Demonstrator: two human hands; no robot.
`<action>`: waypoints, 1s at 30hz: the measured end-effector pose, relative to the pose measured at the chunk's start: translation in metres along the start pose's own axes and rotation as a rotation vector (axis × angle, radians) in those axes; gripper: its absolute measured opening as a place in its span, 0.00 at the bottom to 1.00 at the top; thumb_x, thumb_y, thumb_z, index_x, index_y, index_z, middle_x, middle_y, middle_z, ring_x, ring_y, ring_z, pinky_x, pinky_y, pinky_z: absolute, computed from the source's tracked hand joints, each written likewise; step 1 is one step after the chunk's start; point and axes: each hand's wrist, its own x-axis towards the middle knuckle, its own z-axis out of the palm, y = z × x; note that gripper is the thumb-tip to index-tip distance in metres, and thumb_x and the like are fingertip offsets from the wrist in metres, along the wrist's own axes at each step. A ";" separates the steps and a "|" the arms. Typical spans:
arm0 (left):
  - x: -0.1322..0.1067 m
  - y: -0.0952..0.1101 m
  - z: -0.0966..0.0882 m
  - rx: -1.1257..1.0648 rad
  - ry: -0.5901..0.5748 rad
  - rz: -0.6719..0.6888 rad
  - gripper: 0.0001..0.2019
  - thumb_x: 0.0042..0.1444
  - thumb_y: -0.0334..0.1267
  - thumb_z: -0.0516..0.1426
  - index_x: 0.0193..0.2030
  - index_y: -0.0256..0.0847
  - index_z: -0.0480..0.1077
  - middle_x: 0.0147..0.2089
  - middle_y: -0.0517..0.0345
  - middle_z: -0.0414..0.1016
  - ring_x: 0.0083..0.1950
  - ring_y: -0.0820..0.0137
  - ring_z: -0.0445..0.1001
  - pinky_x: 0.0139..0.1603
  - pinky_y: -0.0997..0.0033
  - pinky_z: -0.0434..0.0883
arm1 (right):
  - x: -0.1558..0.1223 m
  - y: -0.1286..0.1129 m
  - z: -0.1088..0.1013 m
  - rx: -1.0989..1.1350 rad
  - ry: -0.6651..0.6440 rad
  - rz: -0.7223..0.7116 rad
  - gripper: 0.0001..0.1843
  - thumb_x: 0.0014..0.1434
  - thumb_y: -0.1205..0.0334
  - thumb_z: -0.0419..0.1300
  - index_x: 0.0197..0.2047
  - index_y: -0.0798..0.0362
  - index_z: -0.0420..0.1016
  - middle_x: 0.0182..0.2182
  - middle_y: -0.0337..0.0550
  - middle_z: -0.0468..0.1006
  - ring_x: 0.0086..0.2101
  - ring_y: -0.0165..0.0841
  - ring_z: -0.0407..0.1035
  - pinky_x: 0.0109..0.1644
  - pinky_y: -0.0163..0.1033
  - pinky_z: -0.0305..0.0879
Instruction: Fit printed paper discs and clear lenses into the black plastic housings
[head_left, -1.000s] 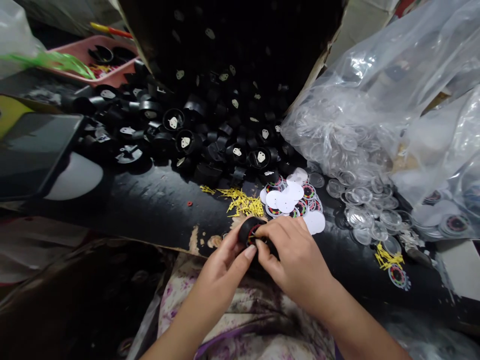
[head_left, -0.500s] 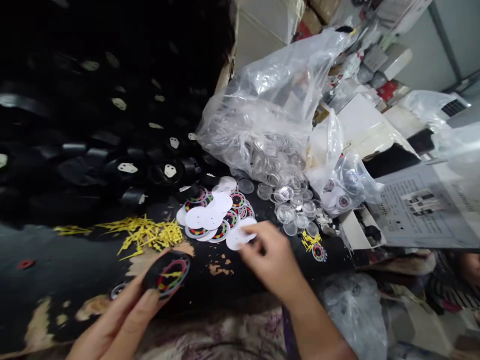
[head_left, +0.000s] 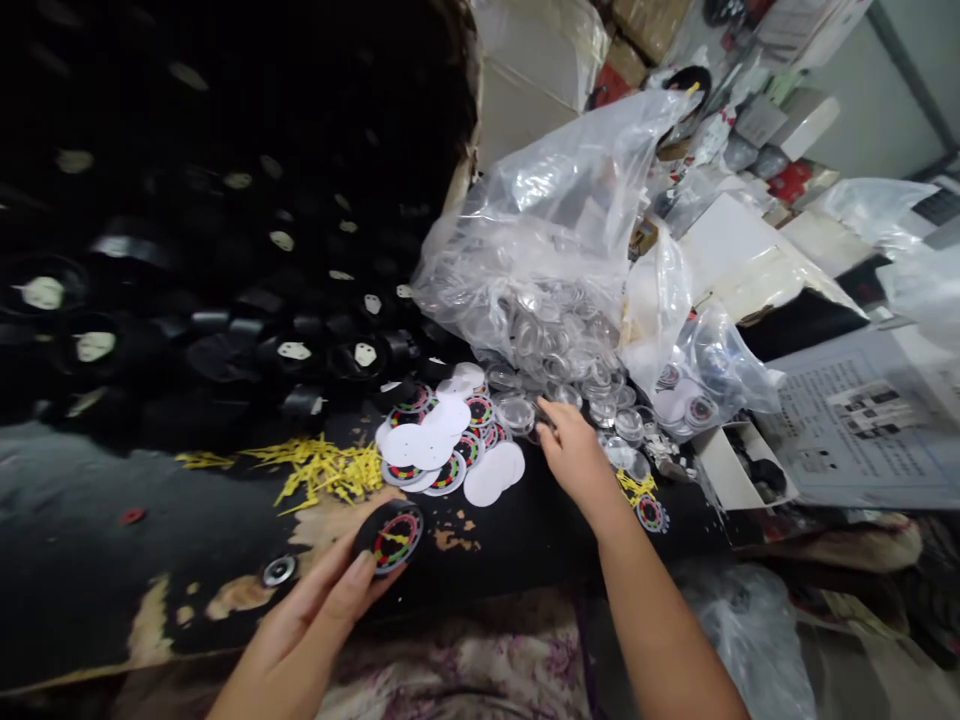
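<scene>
My left hand (head_left: 330, 600) grips a round black gauge (head_left: 390, 538) at its edge, thumb on the near side. Its coloured dial faces up and carries a yellow pointer. At the near left edge of the loose clear round covers (head_left: 600, 385), my right hand (head_left: 566, 450) has its fingertips on the rim of one clear plastic cover (head_left: 516, 413); the fingers look pinched there, partly blurred. Between the hands lies a pile of printed dial discs (head_left: 450, 470), some white side up (head_left: 487, 475). Yellow pointers (head_left: 330, 470) are heaped behind the gauge.
Many black round housings (head_left: 360, 358) fill the back left. A large clear plastic bag (head_left: 540, 210) spills the covers. At right stand a small white box (head_left: 739, 465) and a printed carton (head_left: 862, 420). A small metal-rimmed ring (head_left: 279, 570) and a red washer (head_left: 133, 516) lie on the left.
My right hand has left the white discs and moved up and right to the clear covers. My left hand still holds the gauge, its dial now turned more towards me. The whole view has shifted slightly.
</scene>
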 end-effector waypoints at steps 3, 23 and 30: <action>-0.003 0.001 0.003 -0.104 0.000 -0.040 0.18 0.50 0.50 0.65 0.48 0.50 0.78 0.58 0.58 0.76 0.63 0.54 0.69 0.53 0.63 0.75 | 0.008 0.003 -0.004 0.001 0.065 -0.029 0.18 0.63 0.67 0.54 0.55 0.57 0.75 0.51 0.54 0.76 0.50 0.42 0.72 0.58 0.48 0.65; -0.004 0.013 0.010 -0.094 -0.221 -0.024 0.19 0.56 0.43 0.62 0.55 0.49 0.73 0.61 0.56 0.73 0.63 0.59 0.69 0.60 0.62 0.70 | -0.049 -0.117 0.010 0.386 -0.173 -0.339 0.18 0.70 0.51 0.48 0.37 0.52 0.73 0.34 0.41 0.78 0.38 0.34 0.69 0.43 0.39 0.60; -0.010 0.019 0.015 0.175 -0.248 0.104 0.21 0.58 0.44 0.59 0.59 0.49 0.70 0.63 0.56 0.71 0.69 0.57 0.60 0.65 0.60 0.64 | -0.051 -0.132 0.022 0.300 -0.068 -0.374 0.25 0.72 0.54 0.39 0.24 0.51 0.59 0.23 0.38 0.67 0.28 0.31 0.61 0.37 0.38 0.54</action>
